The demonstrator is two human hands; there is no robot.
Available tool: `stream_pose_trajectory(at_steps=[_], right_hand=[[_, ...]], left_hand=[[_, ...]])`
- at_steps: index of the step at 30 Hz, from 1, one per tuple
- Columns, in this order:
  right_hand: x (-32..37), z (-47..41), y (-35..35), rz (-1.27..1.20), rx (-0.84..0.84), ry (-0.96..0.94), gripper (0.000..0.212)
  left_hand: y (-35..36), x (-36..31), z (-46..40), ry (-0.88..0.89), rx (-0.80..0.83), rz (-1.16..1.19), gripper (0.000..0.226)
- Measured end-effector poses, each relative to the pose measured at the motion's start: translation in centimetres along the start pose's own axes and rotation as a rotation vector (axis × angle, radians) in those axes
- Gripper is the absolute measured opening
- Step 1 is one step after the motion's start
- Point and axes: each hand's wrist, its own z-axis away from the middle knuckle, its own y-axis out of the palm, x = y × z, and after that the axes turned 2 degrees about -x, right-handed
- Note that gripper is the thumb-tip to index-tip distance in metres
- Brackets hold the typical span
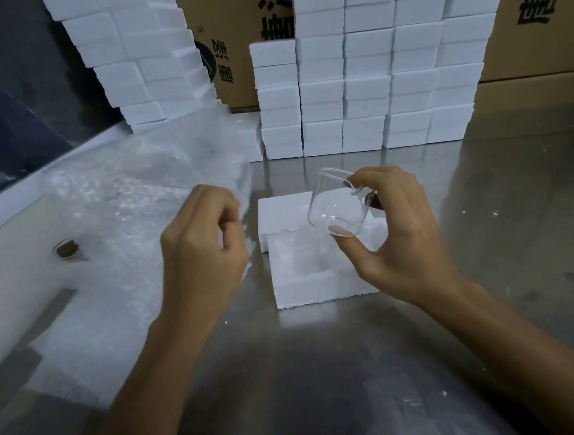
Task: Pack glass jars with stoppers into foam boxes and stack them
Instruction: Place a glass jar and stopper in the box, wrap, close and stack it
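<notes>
Along the left edge of the bench (330, 372), a sheet of bubble wrap (118, 206) is lying spread out, and a small dark stopper-like piece (66, 248) is resting on it. The left hand (203, 247) is hovering over the wrap's right border with its fingers (229, 207) curled inward; whether they are pinching the wrap cannot be told. Just right of that hand, in the middle of the bench, an open foam box (303, 283) is sitting with its cavity facing up, and a foam lid (283, 214) is lying against its far side. Above the box, the right hand (397, 234) is holding a clear glass jar (335, 203) tilted, mouth up and away, with the fingers on the rim side and the thumb under the base. Along the far edge, stacked foam boxes (364, 88) are standing in columns, with cardboard cartons (538, 31) behind them.
</notes>
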Motion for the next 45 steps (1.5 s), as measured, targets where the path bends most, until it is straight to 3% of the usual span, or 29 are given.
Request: stream_pose_trajectory(at_steps=[5,10,13,17,23,25,32,38,45], right_hand=[[0.1,0.0,-0.1,-0.058,-0.008,0.064,0.043],[0.0,0.0,0.0,-0.072,0.015,0.197,0.045],[-0.2,-0.1,0.1,-0.074,0.019,0.229,0.046],[0.0,-0.3,0.1,-0.121,0.042,0.271,0.05],[-0.1,-0.1,0.5,-0.269,0.072,0.303,0.023],[0.0,0.0,0.5,-0.281,0.081,0.322,0.025],[0.6,-0.2,0.2,-0.368,0.093,0.452,0.015],[1.1,-0.8,0.1,-0.436,0.075,0.597,0.02],[2.0,-2.4,-0.8,-0.965,0.099,0.905,0.018]], left_hand=[[0.4,-1.1,0.4,-0.076,0.06,-0.043,0.023],[0.3,-0.9,0.6,-0.157,0.182,-0.014,0.044],[0.4,-0.9,0.7,-0.274,0.231,-0.071,0.037],[0.7,-1.3,1.0,-0.364,0.153,-0.213,0.026],[-0.1,-1.3,0.2,-0.604,0.096,-0.205,0.038],[-0.4,-1.2,-0.2,-0.658,0.09,-0.203,0.041],[-1.4,0.8,-1.0,-0.98,0.252,0.032,0.014],[-2.4,1.1,-1.3,-0.916,0.427,0.017,0.04],[-2.0,-1.1,-1.4,-0.534,0.36,0.027,0.064]])
